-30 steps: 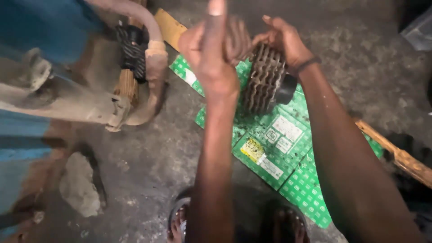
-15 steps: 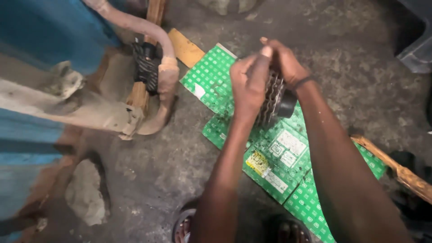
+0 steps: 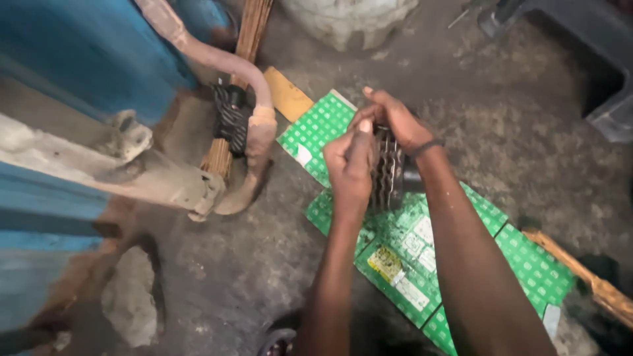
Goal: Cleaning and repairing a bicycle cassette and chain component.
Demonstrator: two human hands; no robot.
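Observation:
A finned metal engine cylinder (image 3: 390, 173) is held upright over a flattened green cardboard sheet (image 3: 316, 129) on the ground. My left hand (image 3: 351, 166) presses against its near side with the fingers curled. My right hand (image 3: 395, 120) wraps over its top and far side; a dark band sits on that wrist. Both hands grip the cylinder, and much of it is hidden behind my left hand.
A blue vehicle body (image 3: 79, 59) with a worn pipe (image 3: 217, 62) and a black coil spring (image 3: 232, 118) stands at left. A pale bucket (image 3: 349, 23) is at the top, a dark crate (image 3: 606, 79) at right, a wooden stick (image 3: 587, 277) at lower right, a stone (image 3: 132, 300) at lower left.
Both hands with the finned cylinder have come lower and closer together. My left hand dropped from raised fingers onto the cylinder's near side. The view has pulled back.

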